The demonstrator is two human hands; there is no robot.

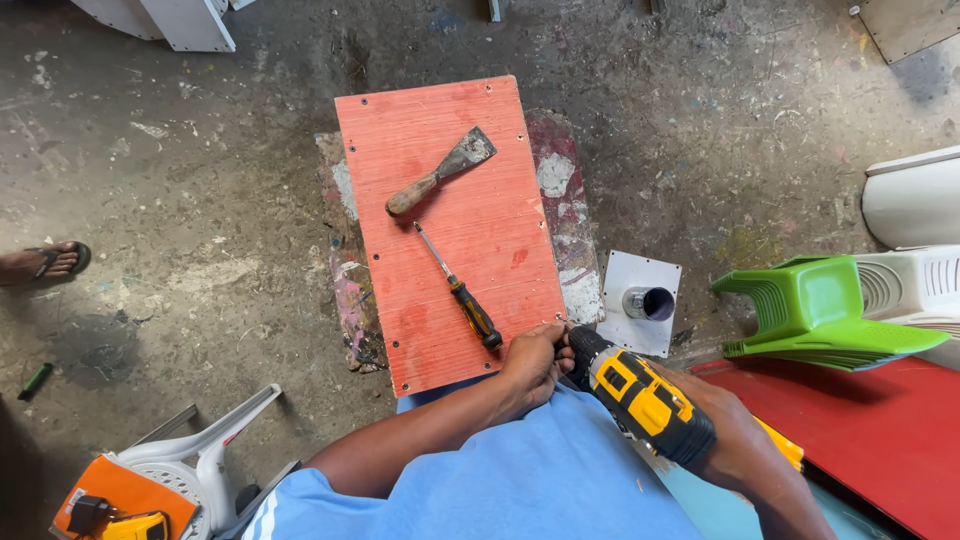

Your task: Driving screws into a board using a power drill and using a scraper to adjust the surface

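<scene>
We see a yellow and black cordless drill (640, 400) lying at a slant, its black chuck aimed up and left at the near right corner of a red board (450, 230). The drill's nose meets the board's edge right at that corner. The board is a flat rectangle of reddish, worn plywood with small holes along its rim, set lengthwise away from us on a paint-stained support above the floor.
</scene>
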